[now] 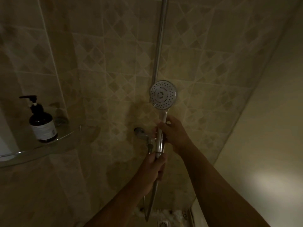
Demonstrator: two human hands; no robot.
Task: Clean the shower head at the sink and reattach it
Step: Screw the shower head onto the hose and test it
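A white round shower head (163,94) with dark nozzle holes faces me, upright in front of the tiled wall. Its chrome handle (160,141) runs straight down from the head. My right hand (172,133) grips the upper handle, fingers curled round it from the right. My left hand (155,167) grips the bottom end of the handle, where the metal hose (151,203) joins and hangs down. A chrome wall bracket and valve (142,134) sits just left of the handle, behind it.
A vertical chrome riser pipe (159,38) climbs the wall above the head. At the left, a glass corner shelf (37,149) carries a dark pump bottle (43,123). A plain wall closes in on the right. The room is dim.
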